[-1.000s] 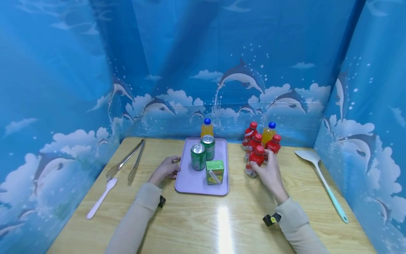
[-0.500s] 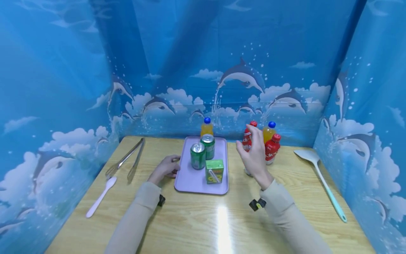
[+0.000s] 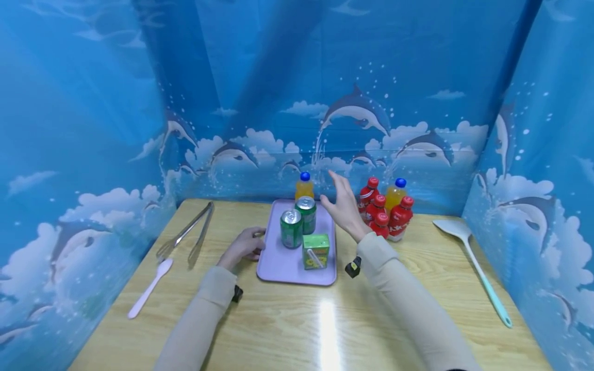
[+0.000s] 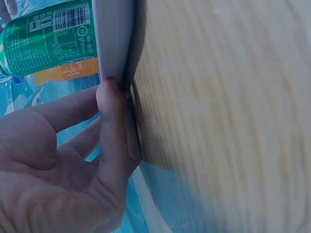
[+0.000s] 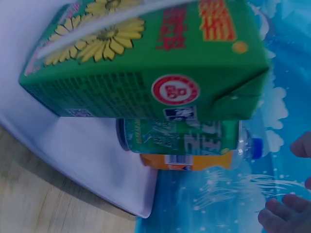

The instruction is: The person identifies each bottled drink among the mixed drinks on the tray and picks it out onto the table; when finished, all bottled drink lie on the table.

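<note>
My left hand (image 3: 243, 245) holds the left rim of a lilac tray (image 3: 274, 270), its fingertips at the tray's wall (image 4: 114, 39) in the left wrist view. My right hand (image 3: 345, 208) is raised beside the tray's back right corner, thumb and fingers spread with nothing between them. Two green drink cans (image 3: 291, 229) and a green juice carton (image 3: 315, 252) with a white straw on its front stand on the tray. An orange drink bottle (image 3: 304, 188) with a blue cap stands behind the cans, partly hidden by them. The right wrist view shows the carton (image 5: 146, 73) up close.
Several red bottles (image 3: 400, 219) cluster right of my right hand, partly covered by it, with another orange bottle (image 3: 395, 193) behind. A spatula (image 3: 482, 273) lies far right. Tongs (image 3: 202, 232) and a pink spoon (image 3: 150, 288) lie left. A dolphin-print curtain (image 3: 260, 77) surrounds the table.
My right hand has let go of the front red bottle and moved left, up to the tray's right side. The red bottle stays with the others. My left hand has stayed at the tray's rim.
</note>
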Motion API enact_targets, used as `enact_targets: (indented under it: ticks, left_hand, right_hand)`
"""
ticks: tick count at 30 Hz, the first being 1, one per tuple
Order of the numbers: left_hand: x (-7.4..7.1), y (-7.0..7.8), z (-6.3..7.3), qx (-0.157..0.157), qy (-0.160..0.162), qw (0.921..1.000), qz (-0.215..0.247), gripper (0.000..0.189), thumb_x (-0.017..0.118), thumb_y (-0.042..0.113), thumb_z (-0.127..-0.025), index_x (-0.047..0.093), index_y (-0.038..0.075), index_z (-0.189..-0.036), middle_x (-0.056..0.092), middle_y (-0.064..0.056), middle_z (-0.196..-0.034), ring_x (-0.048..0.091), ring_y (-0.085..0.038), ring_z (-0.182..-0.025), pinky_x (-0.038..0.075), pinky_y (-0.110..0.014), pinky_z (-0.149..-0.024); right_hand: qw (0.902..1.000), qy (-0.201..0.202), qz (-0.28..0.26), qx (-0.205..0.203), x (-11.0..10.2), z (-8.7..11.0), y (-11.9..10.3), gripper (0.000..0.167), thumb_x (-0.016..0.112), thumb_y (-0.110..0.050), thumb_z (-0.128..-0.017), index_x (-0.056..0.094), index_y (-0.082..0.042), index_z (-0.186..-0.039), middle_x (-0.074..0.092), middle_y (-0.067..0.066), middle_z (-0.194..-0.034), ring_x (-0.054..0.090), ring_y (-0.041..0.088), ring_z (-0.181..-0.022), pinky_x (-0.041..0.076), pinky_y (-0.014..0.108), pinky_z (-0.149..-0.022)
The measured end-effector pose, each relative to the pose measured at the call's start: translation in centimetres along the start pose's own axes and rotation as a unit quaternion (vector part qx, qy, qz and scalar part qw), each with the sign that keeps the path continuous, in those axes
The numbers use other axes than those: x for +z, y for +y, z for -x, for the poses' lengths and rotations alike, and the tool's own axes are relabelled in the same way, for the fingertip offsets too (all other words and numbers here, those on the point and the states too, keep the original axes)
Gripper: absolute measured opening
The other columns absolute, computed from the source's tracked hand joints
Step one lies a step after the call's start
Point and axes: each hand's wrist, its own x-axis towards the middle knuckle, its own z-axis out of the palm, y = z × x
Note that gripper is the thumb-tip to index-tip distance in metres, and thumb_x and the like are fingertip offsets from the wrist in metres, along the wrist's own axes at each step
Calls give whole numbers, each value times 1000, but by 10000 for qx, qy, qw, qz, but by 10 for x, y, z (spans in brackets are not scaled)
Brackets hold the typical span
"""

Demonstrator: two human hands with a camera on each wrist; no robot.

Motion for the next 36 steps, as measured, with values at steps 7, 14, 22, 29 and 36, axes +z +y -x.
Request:
enact_targets:
  ticks: [7,14,22,29,36]
  left_hand:
    - [0,-4,-3,10,9,10000,34,69,61,2,-91,47,12,-158,64,-12,-95,63,-16,-72,60,-23,-59]
    - [3,-5,-5,47,23,10000,12,70,62,2,-90,48,11,-158,63,-14,-99,64,-17,-73,61,-24,-59]
    - [6,-6,-6,4,52,10000,76,70,61,2,-90,48,12,-158,61,-12,-99,62,-15,-72,60,-22,-57]
    - [3,-5,-4,25,51,9999,113,70,62,3,-89,48,11,-158,61,-13,-100,62,-15,-72,60,-22,-57]
    - [1,-4,-5,9,130,9999,82,69,62,2,-90,49,11,-157,61,-13,-99,63,-15,-71,60,-22,-57]
  right_hand:
    - [9988,-456,91,127,19,-21,10,72,63,-22,-104,28,-15,-167,32,18,-169,38,40,-154,40,63,-124]
    - [9964,-720,205,409,31,-36,21,72,64,-30,-104,29,-18,-167,32,18,-168,39,40,-153,40,63,-124]
    - [9919,-1025,418,622,37,-49,31,78,65,-46,-102,29,-26,-168,31,17,-169,39,43,-152,40,68,-121]
    - [9873,-1251,585,787,43,-58,36,81,65,-58,-98,28,-34,-167,30,14,-171,35,43,-155,38,70,-121]
    - [9836,-1390,714,898,50,-67,35,86,65,-62,-96,29,-30,-167,31,13,-171,37,42,-154,37,70,-122]
